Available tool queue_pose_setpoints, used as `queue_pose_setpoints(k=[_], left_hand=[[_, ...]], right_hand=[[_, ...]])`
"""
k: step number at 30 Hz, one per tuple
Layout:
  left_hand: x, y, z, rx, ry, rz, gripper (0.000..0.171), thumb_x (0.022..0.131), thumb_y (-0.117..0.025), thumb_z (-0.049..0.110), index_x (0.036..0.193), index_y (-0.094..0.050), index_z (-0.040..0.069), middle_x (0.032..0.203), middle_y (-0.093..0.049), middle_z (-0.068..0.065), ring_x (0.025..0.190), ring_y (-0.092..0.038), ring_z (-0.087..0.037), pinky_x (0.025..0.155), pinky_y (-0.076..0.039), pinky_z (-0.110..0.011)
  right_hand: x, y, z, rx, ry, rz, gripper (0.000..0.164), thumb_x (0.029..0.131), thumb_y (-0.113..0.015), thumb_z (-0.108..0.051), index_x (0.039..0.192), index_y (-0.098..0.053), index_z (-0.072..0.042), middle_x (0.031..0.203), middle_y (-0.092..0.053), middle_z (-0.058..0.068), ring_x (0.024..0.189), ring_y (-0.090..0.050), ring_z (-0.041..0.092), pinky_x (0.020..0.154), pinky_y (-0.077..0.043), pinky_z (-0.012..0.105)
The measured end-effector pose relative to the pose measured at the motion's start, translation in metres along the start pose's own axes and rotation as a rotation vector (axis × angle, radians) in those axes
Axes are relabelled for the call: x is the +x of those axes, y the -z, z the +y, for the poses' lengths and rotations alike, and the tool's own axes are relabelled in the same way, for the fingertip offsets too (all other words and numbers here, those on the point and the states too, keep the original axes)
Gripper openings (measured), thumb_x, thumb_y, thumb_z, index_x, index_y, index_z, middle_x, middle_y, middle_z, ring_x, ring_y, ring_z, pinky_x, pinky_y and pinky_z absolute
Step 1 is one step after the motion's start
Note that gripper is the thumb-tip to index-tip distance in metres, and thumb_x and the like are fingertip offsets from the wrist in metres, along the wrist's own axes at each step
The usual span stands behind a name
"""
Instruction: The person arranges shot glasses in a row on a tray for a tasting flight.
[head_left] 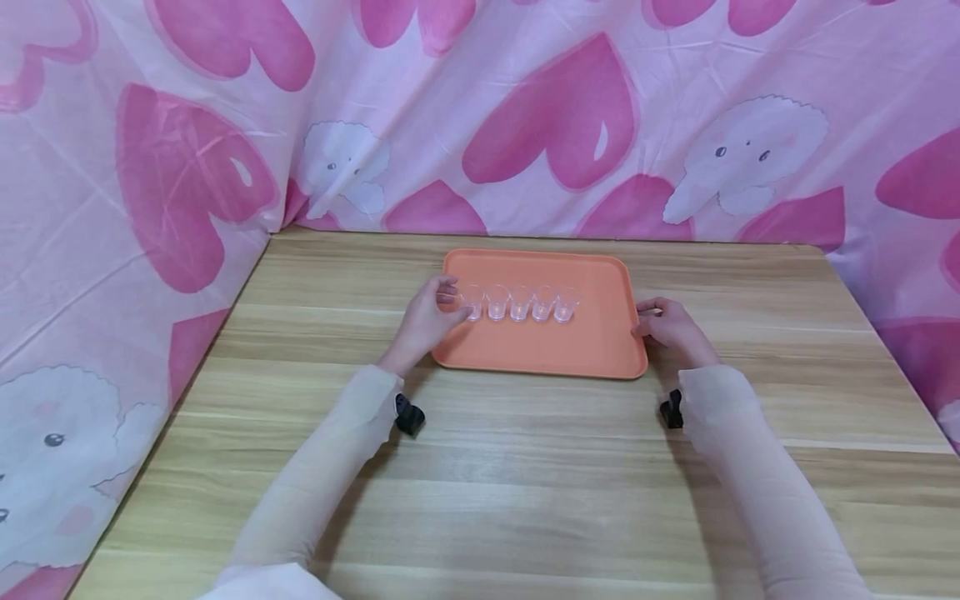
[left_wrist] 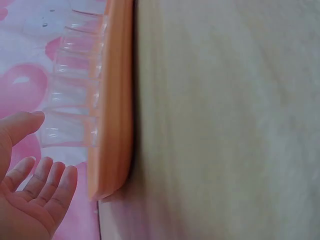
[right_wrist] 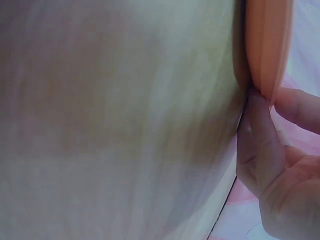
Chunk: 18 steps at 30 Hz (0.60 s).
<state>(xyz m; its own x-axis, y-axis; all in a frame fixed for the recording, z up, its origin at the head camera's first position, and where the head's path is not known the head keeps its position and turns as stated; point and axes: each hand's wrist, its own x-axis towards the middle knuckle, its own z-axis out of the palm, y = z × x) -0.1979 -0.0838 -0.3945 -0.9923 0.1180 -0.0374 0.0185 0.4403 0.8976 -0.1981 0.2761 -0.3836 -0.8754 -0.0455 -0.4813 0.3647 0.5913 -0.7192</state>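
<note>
A row of several small clear plastic cups (head_left: 519, 305) stands upright on an orange tray (head_left: 540, 354). My left hand (head_left: 429, 321) is at the left end of the row, over the tray's left edge. Its fingers are spread and relaxed, with the thumb tip beside the end cup (left_wrist: 67, 131); whether thumb and cup touch, I cannot tell. On the other side, my right hand (head_left: 670, 325) pinches the tray's right edge. In the right wrist view its thumb lies over the rim and a finger sits under the tray (right_wrist: 267, 45).
The tray lies on a wood-grain table (head_left: 540, 483), toward its far side. A pink curtain (head_left: 420, 100) with hearts and white cartoon animals hangs behind and to the left. Black devices are strapped at the left wrist (head_left: 409, 415) and right wrist (head_left: 671, 410).
</note>
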Motion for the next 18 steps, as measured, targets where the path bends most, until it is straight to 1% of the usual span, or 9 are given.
queue_pose_setpoints(k=[4, 6, 9, 13, 16, 18], left_hand=[[0.0, 0.009, 0.003, -0.006, -0.016, 0.016, 0.057, 0.087, -0.068, 0.01, 0.136, -0.041, -0.003, 0.13, -0.052, -0.022, 0.121, -0.051, -0.033, 0.105, -0.046, -0.042], [0.0, 0.014, 0.003, -0.001, -0.021, 0.025, 0.057, 0.088, -0.066, 0.01, 0.137, -0.04, -0.003, 0.131, -0.051, -0.022, 0.121, -0.05, -0.034, 0.104, -0.047, -0.043], [0.001, 0.024, 0.002, 0.028, -0.035, 0.046, 0.055, 0.091, -0.063, 0.014, 0.138, -0.039, -0.001, 0.134, -0.05, -0.021, 0.122, -0.05, -0.034, 0.103, -0.048, -0.044], [0.002, 0.036, 0.001, 0.093, -0.052, 0.087, 0.055, 0.094, -0.059, 0.018, 0.14, -0.037, -0.001, 0.137, -0.049, -0.023, 0.124, -0.049, -0.036, 0.103, -0.047, -0.046], [0.002, 0.047, 0.001, 0.162, -0.033, 0.115, 0.058, 0.095, -0.056, 0.023, 0.143, -0.034, 0.0, 0.142, -0.045, -0.022, 0.129, -0.045, -0.037, 0.107, -0.043, -0.048], [0.001, 0.054, 0.0, 0.211, -0.008, 0.13, 0.062, 0.095, -0.054, 0.028, 0.146, -0.031, 0.001, 0.146, -0.041, -0.02, 0.133, -0.041, -0.036, 0.11, -0.04, -0.049]], right_hand=[[0.001, -0.002, 0.0, 0.018, -0.029, 0.003, 0.057, 0.092, -0.047, -0.013, 0.142, -0.028, 0.007, 0.135, -0.044, 0.024, 0.097, -0.056, 0.015, 0.085, -0.049, 0.022], [0.0, -0.002, 0.0, 0.024, -0.039, 0.004, 0.057, 0.092, -0.048, -0.013, 0.143, -0.028, 0.006, 0.137, -0.043, 0.023, 0.1, -0.056, 0.016, 0.087, -0.049, 0.023], [0.0, -0.003, -0.002, 0.03, -0.027, 0.009, 0.058, 0.092, -0.048, -0.013, 0.142, -0.029, 0.007, 0.136, -0.043, 0.024, 0.094, -0.057, 0.012, 0.085, -0.05, 0.021], [0.0, -0.003, -0.002, 0.036, -0.006, 0.014, 0.057, 0.091, -0.05, -0.011, 0.14, -0.031, 0.009, 0.132, -0.047, 0.023, 0.081, -0.056, 0.0, 0.076, -0.05, 0.014], [-0.001, -0.002, -0.001, 0.031, 0.006, 0.033, 0.054, 0.094, -0.049, -0.015, 0.139, -0.033, 0.01, 0.128, -0.05, 0.022, 0.077, -0.056, -0.004, 0.073, -0.05, 0.011], [-0.003, 0.0, -0.001, 0.005, 0.032, 0.081, 0.052, 0.097, -0.046, -0.02, 0.136, -0.035, 0.011, 0.123, -0.053, 0.025, 0.077, -0.057, -0.002, 0.072, -0.051, 0.014]])
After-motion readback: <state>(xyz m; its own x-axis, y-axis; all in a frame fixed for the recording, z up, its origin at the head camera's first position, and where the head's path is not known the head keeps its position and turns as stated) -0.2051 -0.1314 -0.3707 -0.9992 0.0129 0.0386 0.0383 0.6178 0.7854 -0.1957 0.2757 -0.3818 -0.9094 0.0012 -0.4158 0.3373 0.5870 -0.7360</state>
